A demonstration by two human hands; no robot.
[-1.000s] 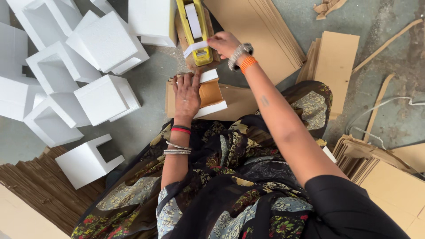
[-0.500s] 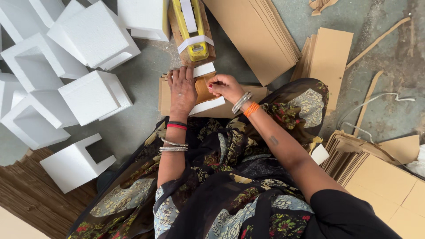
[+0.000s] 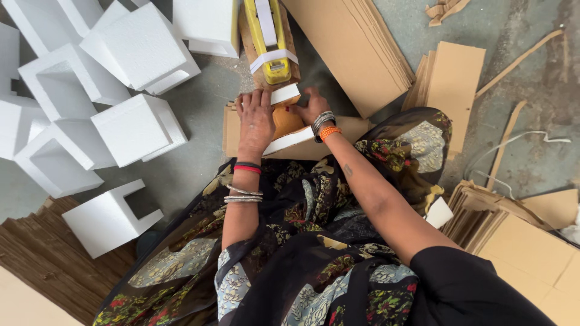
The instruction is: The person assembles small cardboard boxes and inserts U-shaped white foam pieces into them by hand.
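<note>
An orange rounded object lies on a flat cardboard sheet in front of my lap. White foam pieces sit at its far end and its near end. My left hand lies flat with fingers spread, pressing on the sheet and the object's left side. My right hand grips the object's right side just below the far foam piece. Beyond them a yellow object banded with white foam strips rests on a brown board.
Several white foam blocks are scattered on the concrete floor at left. Stacks of flat cardboard lie at the top right, more cardboard at lower right, and a corrugated bundle at lower left.
My right hand drew back from the yellow object's foam band and came down onto the orange object. My left hand stayed pressed in place.
</note>
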